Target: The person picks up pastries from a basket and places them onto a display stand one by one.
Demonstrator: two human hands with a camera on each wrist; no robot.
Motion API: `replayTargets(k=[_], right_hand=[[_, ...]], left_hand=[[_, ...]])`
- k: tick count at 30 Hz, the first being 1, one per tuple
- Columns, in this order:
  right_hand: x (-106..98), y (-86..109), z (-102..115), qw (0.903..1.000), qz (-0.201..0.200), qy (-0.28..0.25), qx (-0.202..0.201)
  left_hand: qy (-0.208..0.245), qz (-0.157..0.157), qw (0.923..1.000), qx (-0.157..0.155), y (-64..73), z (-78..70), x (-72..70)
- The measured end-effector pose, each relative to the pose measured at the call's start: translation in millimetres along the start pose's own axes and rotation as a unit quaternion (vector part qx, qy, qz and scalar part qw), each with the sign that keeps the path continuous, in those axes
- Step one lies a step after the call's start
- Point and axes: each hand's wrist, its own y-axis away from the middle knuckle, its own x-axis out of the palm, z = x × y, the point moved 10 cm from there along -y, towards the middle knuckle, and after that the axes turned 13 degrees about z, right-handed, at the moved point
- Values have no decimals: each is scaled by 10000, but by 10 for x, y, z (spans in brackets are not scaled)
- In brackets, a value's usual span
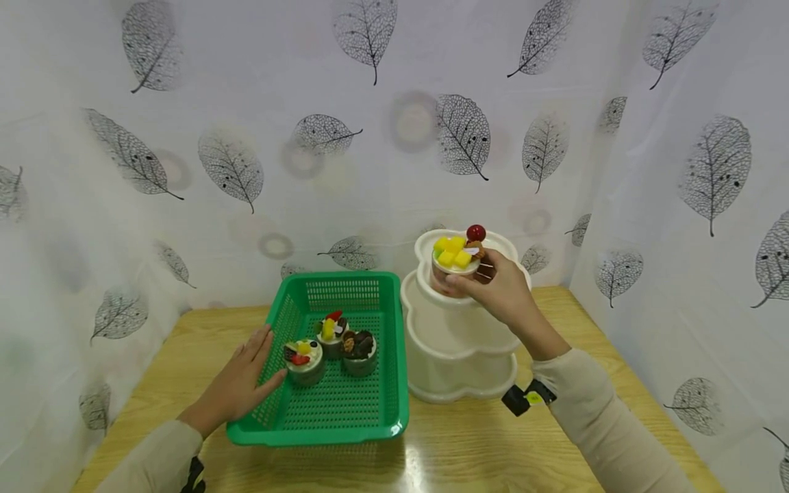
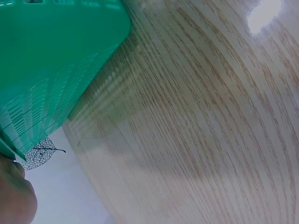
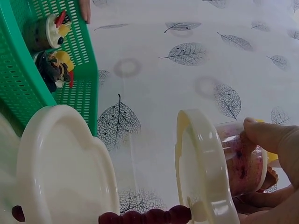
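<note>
My right hand [image 1: 502, 287] grips a dessert cup [image 1: 448, 277] topped with yellow cubes and a red cherry, fingers and thumb round its sides. The cup is over the top tier of a cream tiered stand [image 1: 459, 335]; in the right wrist view the clear dessert cup [image 3: 240, 158] has its base right at the tier's surface. My left hand [image 1: 240, 376] rests on the left rim of a green plastic basket [image 1: 345, 431], fingers straight. Inside the basket are a fruit-topped cup [image 1: 305, 363], another fruit-topped cup [image 1: 333, 332] and a chocolate-topped cup [image 1: 359, 356].
Basket and stand are side by side on a wooden table [image 1: 468, 445]. The stand's tiers have scalloped rims, with a dark red turned post [image 3: 145, 216] between two of them. Behind hangs a pale curtain [image 1: 382, 192] printed with leaves.
</note>
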Motion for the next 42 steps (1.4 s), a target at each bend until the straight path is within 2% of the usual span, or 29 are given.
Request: replayTargets(k=[13, 17, 19, 22, 25, 29, 31, 33, 37, 40, 42], right_hand=[[-41, 147, 46, 9995, -151, -124, -265], [-142, 304, 86, 9984, -466, 26, -332], [-219, 418, 169, 9955, -782, 78, -537], [-317, 615, 365, 9853, -1305, 111, -1092], [-294, 788, 618, 9733, -1494, -32, -1741], [-57, 908, 945, 9579, -1237, -106, -2589], [136, 898, 1043, 9548, -988, 107, -2801], [367, 838, 1076, 9562, -700, 375, -2819], [873, 580, 948, 9674, 13, 803, -2403], [1227, 326, 685, 9796, 701, 601, -1787], [1431, 179, 461, 9851, 1089, 286, -1298]], left_hand=[[252, -27, 9996, 78, -2, 25, 14], [296, 10, 9995, 90, -9, 28, 22], [298, -8, 9995, 119, -8, 19, 11], [291, -30, 9994, 170, -4, 6, -4], [290, -32, 9994, 189, 3, -3, -15], [277, -39, 9995, 178, 7, -6, -21], [286, -23, 9995, 155, 3, 3, -13], [277, -15, 9995, 138, 2, 15, -2], [283, 7, 9996, 86, 5, 28, 6], [317, 26, 9995, 50, 5, 28, 7], [354, 74, 9993, 23, -1, 37, 23]])
